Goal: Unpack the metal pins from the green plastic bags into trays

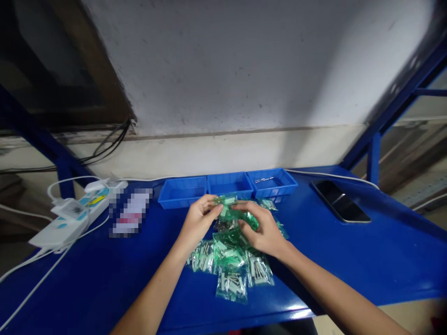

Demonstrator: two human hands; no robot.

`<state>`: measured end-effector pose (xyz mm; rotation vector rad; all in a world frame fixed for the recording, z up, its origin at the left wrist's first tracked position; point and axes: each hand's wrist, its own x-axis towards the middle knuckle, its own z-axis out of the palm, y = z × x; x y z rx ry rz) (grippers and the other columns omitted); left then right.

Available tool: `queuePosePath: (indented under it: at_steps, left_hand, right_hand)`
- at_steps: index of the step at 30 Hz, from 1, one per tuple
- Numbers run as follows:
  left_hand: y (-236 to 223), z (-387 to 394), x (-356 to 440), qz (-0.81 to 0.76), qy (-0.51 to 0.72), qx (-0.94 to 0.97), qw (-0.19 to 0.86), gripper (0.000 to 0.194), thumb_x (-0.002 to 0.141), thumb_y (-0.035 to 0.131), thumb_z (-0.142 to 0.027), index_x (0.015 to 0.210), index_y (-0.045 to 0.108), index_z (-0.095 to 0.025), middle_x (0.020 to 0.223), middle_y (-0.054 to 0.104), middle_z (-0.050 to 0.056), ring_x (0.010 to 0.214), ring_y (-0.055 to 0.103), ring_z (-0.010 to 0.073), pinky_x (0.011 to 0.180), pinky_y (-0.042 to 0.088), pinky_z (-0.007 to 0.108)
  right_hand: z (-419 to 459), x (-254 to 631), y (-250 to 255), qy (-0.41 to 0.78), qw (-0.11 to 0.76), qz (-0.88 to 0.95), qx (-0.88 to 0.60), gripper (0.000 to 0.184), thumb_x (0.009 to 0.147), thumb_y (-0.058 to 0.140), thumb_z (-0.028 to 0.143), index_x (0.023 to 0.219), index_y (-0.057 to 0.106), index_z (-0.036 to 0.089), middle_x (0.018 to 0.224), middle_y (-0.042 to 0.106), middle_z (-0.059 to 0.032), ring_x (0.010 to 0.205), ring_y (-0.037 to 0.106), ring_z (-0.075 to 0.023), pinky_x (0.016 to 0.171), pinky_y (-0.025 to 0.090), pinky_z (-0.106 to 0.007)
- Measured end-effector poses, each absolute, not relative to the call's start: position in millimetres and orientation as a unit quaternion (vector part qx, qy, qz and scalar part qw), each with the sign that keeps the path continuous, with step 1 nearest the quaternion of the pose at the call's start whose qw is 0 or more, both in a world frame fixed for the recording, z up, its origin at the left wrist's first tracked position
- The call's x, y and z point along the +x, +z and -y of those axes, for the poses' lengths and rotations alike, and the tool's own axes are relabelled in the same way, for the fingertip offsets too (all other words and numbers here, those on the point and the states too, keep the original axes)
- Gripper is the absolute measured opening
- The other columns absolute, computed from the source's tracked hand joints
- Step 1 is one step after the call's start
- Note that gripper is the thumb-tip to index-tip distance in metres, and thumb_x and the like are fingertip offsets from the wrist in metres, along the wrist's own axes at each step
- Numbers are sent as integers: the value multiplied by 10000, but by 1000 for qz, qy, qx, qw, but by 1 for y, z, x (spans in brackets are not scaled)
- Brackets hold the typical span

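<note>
My left hand [199,217] is closed, with thumb and fingers pinching a small green plastic bag [228,201] that has pale pieces inside. Close beside it, the fingers and thumb of my right hand [262,229] curl round green plastic; whether this is the same bag or another, I cannot tell. Beneath both hands lies a pile of similar clear-green bags [228,251], holding screws and pale plugs. One such bag [232,284] lies at the pile's near end. The hands cover part of the pile's far side.
Behind the pile stand three joined blue bins [183,190]; the right bin [274,184] holds a few thin metal pieces. A phone [340,201] lies at right. On the left are a white power strip [75,216] with cables and a blurred-out item [132,213] on the blue table [349,260].
</note>
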<state>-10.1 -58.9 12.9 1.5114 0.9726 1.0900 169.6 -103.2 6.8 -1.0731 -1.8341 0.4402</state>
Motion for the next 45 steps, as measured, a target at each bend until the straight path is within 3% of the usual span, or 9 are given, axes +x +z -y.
queuePosePath:
  at_steps: [3, 9, 14, 18, 23, 27, 33, 39, 45]
  left_hand:
    - [12, 63, -8, -393, 487, 712, 319, 85, 824, 581, -227, 897, 604, -189, 795, 624, 14, 737, 585, 131, 643, 461, 242]
    - [11, 74, 2, -296, 472, 824, 103, 217, 829, 519, -79, 880, 673, -223, 924, 599, 40, 890, 559, 155, 780, 472, 302]
    - [11, 72, 1, -354, 450, 807, 145, 172, 852, 519, -174, 954, 651, -216, 927, 621, 46, 914, 559, 181, 830, 449, 343]
    - [11, 67, -2, -412, 446, 721, 335, 270, 901, 446, -370, 906, 640, -182, 869, 656, 42, 830, 591, 175, 782, 453, 302]
    - [10, 67, -2, -405, 453, 643, 467, 324, 879, 467, -443, 928, 625, -165, 832, 654, 35, 785, 588, 169, 718, 449, 266]
    - [11, 69, -2, -408, 464, 701, 357, 224, 854, 541, -314, 1028, 622, -199, 951, 662, 43, 843, 598, 175, 764, 462, 287]
    - [7, 71, -1, -333, 432, 831, 107, 389, 824, 465, -43, 1067, 646, -286, 1161, 568, 45, 1089, 492, 205, 859, 450, 364]
    - [8, 73, 0, -353, 457, 812, 90, 369, 838, 483, -90, 1131, 592, -285, 1251, 489, 60, 1158, 454, 215, 916, 430, 389]
    - [5, 57, -10, -480, 392, 772, 142, 180, 868, 470, -258, 920, 638, -221, 883, 648, 39, 845, 593, 197, 822, 451, 342]
  right_hand:
    - [101, 169, 11, 183, 477, 717, -474, 216, 789, 564, 278, 977, 622, 189, 1103, 540, -105, 1063, 520, -241, 878, 439, -397]
    - [95, 166, 11, 369, 502, 600, -501, 373, 878, 440, 463, 659, 520, 172, 572, 452, 25, 531, 446, -107, 515, 365, -242]
    - [97, 164, 7, 322, 558, 582, -496, 273, 862, 497, 406, 891, 621, 164, 635, 516, 9, 529, 489, -112, 507, 390, -242]
    - [102, 164, 8, 224, 561, 643, -470, 265, 873, 489, 280, 1093, 628, 228, 947, 596, -66, 782, 601, -170, 679, 496, -312]
    - [106, 162, 4, 120, 522, 734, -418, 357, 826, 447, 134, 1104, 622, 274, 1164, 522, -82, 1056, 547, -214, 885, 472, -418]
    - [105, 162, 7, 126, 508, 715, -463, 281, 793, 523, 204, 1051, 635, 214, 1148, 484, -107, 1088, 508, -245, 910, 445, -437]
    - [100, 163, 12, 389, 501, 603, -484, 326, 864, 471, 443, 722, 588, 174, 629, 540, -4, 594, 525, -133, 577, 429, -271]
    - [95, 169, 12, 389, 603, 503, -481, 261, 790, 589, 415, 698, 561, 172, 554, 531, 23, 484, 466, -96, 490, 381, -234]
    - [85, 190, 18, 292, 686, 428, -511, 243, 773, 612, 411, 790, 567, 173, 588, 538, 21, 467, 501, -102, 462, 426, -243]
